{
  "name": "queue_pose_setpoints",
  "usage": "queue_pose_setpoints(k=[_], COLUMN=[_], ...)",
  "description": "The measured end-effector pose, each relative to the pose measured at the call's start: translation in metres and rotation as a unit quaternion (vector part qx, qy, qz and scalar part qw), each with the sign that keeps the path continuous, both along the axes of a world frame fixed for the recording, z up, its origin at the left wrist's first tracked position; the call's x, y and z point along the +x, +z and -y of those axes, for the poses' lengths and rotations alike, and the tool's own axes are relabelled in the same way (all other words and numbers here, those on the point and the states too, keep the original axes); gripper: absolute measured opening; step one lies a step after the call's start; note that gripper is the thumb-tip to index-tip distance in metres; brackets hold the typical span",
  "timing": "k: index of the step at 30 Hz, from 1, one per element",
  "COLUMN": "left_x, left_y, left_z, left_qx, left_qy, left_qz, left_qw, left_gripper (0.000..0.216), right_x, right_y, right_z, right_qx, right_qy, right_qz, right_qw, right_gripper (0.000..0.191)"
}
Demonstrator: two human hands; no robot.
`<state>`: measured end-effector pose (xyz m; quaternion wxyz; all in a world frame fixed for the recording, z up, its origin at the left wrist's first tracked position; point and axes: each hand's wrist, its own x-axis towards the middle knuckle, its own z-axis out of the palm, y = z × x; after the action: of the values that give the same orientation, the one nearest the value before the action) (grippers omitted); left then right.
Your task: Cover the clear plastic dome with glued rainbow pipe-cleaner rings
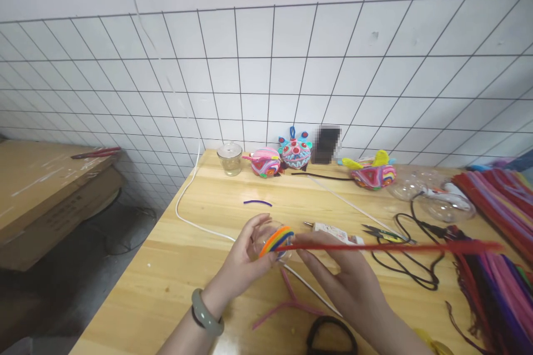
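Note:
My left hand (245, 258) is closed around a clear plastic ball (272, 241) that has bands of red, orange, yellow and blue pipe cleaner wound over it. My right hand (339, 272) pinches a long red pipe cleaner (395, 246) near the ball; the stem runs straight out to the right above the table. A grey-green bangle (206, 313) sits on my left wrist. A pink pipe cleaner (287, 302) lies bent on the wooden table (187, 255) just under my hands.
Finished pipe-cleaner ornaments (295, 152) and a glass jar (230, 158) stand along the tiled wall. A glue gun (333, 231), snips (385, 233), black cable, clear half-spheres (447, 205) and a heap of pipe cleaners (495, 188) lie to the right. A cardboard box (45, 188) sits left, off the table.

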<state>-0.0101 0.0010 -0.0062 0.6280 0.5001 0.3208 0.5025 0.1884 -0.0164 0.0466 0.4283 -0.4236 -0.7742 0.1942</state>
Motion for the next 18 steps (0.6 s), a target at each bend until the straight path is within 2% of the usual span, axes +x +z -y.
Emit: queue_pose_setpoints(k=[6, 10, 12, 13, 15, 18], left_x=[0.003, 0.001, 0.0, 0.0, -0.001, -0.001], left_y=[0.004, 0.009, 0.009, 0.009, 0.007, 0.004], left_z=[0.0, 0.0, 0.0, -0.001, -0.002, -0.002], left_qx=[-0.146, -0.177, -0.182, -0.184, -0.189, -0.191], left_qy=[-0.034, -0.05, -0.062, -0.068, -0.073, -0.066], left_qz=[0.127, 0.201, 0.223, 0.232, 0.253, 0.278], left_qw=[0.981, 0.962, 0.956, 0.953, 0.946, 0.939], left_gripper=[0.053, 0.045, 0.046, 0.046, 0.046, 0.048], right_x=[0.01, 0.042, 0.063, 0.074, 0.091, 0.103], right_y=[-0.004, -0.016, -0.026, -0.031, -0.042, -0.058], right_z=[-0.007, -0.01, -0.009, -0.007, -0.003, 0.003], right_qx=[-0.05, -0.114, -0.159, -0.176, -0.215, -0.271], right_qy=[-0.029, -0.138, -0.192, -0.239, -0.284, -0.316], right_qz=[0.013, 0.042, 0.1, 0.133, 0.193, 0.235], right_qw=[0.998, 0.983, 0.963, 0.946, 0.914, 0.878], right_gripper=[0.038, 0.036, 0.039, 0.037, 0.039, 0.039])
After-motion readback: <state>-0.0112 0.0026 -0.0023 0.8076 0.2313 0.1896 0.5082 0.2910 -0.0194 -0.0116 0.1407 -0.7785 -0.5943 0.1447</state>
